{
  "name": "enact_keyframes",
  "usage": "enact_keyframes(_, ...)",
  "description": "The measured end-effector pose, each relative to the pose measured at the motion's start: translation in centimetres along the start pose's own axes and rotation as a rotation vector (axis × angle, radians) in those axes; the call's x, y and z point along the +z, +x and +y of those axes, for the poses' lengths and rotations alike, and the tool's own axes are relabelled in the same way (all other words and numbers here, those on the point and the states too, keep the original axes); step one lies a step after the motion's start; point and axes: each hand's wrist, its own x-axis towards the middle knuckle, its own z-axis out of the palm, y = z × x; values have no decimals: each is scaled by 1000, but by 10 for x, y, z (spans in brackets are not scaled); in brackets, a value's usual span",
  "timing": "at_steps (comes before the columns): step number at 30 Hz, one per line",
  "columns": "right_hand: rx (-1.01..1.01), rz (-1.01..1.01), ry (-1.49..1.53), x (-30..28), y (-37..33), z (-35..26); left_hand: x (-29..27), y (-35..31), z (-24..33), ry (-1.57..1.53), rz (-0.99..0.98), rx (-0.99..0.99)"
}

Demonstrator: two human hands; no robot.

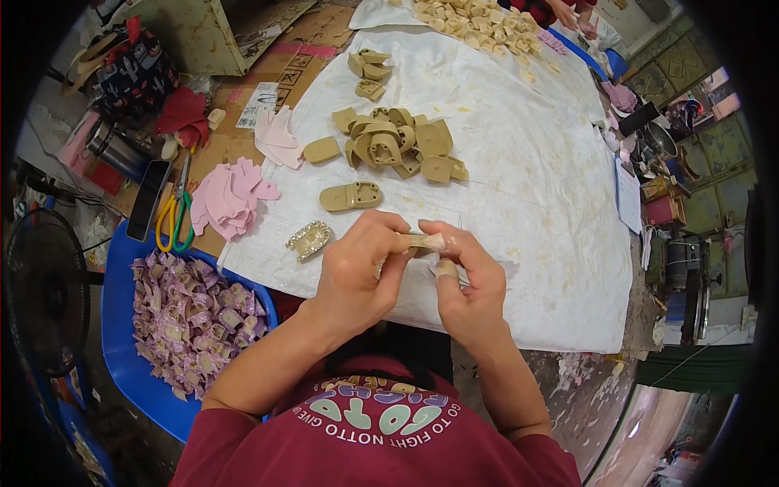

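Small tan piece (418, 242) worked between two bare hands at the sheet's near edge

And here, front and centre, the small tan piece is held just above the near edge of the white sheet (552, 203). One end is pinched by the left hand (357, 260), between thumb and forefinger. The fingers of the right hand (471, 280) are curled in at the other end; whether it is gripped there cannot be told.

Just beyond, a gem-trimmed oval piece (308, 240) is laid beside the left hand, with a tan hollowed piece (350, 196) set further up and a heap of tan moulded pieces (381, 138) piled behind. To the left, pink fabric cut-outs (231, 197) are stacked near scissors (182, 215) with a yellow and a green handle, a dark smartphone (149, 199) lying alongside. Below, glittery purple pieces (199, 325) are crowded into a blue plastic tub or seat (122, 325).

As for lettering, bold pastel capitals, ringed by smaller white ones, are carried on the maroon T-shirt (243, 454); dark printed characters are borne by a white paper label (258, 105) on the cardboard (235, 154).
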Motion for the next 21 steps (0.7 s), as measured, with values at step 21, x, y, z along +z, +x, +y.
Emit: enact_keyframes(21, -33, -11, 25, -6, 14, 6, -7, 1, 4, 243, -189, -38)
